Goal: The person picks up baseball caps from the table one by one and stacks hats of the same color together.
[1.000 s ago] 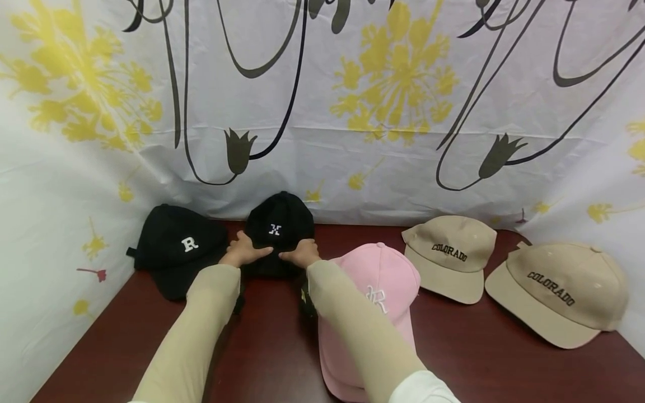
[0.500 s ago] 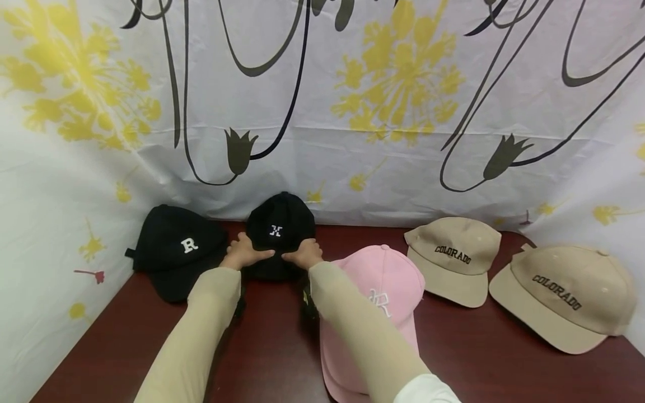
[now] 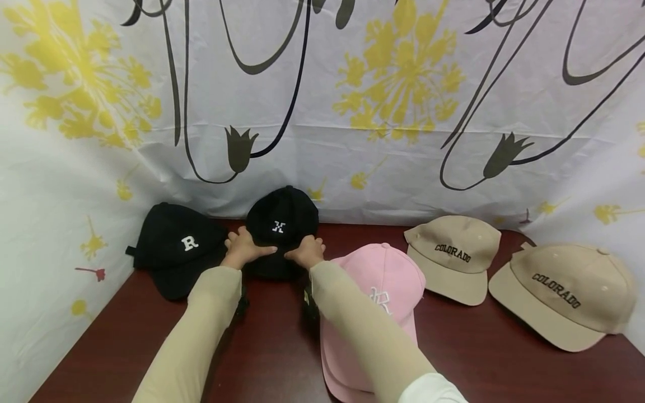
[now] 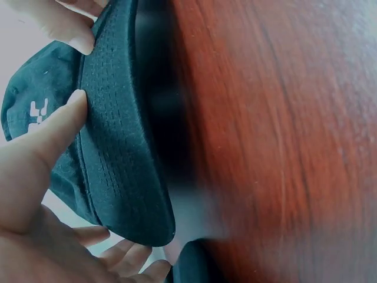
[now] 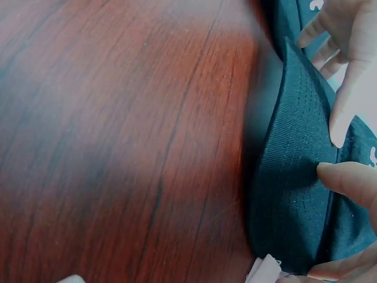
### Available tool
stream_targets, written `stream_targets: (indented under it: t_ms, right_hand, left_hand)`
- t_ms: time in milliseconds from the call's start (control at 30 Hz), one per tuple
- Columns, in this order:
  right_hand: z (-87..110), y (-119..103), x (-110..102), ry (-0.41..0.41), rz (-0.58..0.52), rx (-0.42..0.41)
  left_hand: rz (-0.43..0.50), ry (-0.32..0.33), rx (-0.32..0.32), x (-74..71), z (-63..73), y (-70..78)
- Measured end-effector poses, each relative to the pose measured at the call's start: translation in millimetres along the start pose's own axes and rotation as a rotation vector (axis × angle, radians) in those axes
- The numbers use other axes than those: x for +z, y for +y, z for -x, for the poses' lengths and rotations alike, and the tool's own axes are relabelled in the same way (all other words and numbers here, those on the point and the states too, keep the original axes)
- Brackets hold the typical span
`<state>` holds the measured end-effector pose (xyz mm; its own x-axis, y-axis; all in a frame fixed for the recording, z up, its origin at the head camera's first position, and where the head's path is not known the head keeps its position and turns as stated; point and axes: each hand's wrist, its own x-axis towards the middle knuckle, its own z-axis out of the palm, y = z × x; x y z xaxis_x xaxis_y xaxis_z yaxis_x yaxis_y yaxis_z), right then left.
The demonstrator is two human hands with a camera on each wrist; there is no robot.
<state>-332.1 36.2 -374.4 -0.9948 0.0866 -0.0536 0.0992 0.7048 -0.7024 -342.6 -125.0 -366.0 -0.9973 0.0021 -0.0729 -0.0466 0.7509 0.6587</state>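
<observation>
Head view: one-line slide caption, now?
Left hand and right hand grip a black cap by its brim, with a black R cap, a pink cap and two tan caps in view.

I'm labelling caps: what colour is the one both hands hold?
Black; the cap shows best in the head view.

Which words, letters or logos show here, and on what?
"R": left black cap.
"COLORADO": left tan cap.
"COLORADO": right tan cap.
Right black cap: stylised white mark, perhaps X or H; unclear.
Pink cap: white lettering, partly behind a sleeve; not surely readable.
</observation>
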Motion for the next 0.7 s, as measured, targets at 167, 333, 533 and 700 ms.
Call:
stream_targets:
  t_ms: [167, 333, 533, 700]
  right_hand:
    - [3.2, -3, -4, -0.003, -0.044, 0.009]
    - [4.4, -5, -4, 0.014, -0.091, -0.010]
    - [4.4, -6, -5, 0.047, -0.066, -0.054]
    - [5.5, -9, -11, 0.046, -0.066, -0.087]
  left_hand:
    - [-0.026, 0.004, 0.021, -4.0, 0.2, -0.1]
    - [-0.033, 0.015, 0.045, -6.7, 0.8, -1.9]
    - [0.010, 0.044, 0.062, -10.6, 3.7, -1.5]
    - [0.031, 0.088, 0.062, -16.8, 7.9, 1.3]
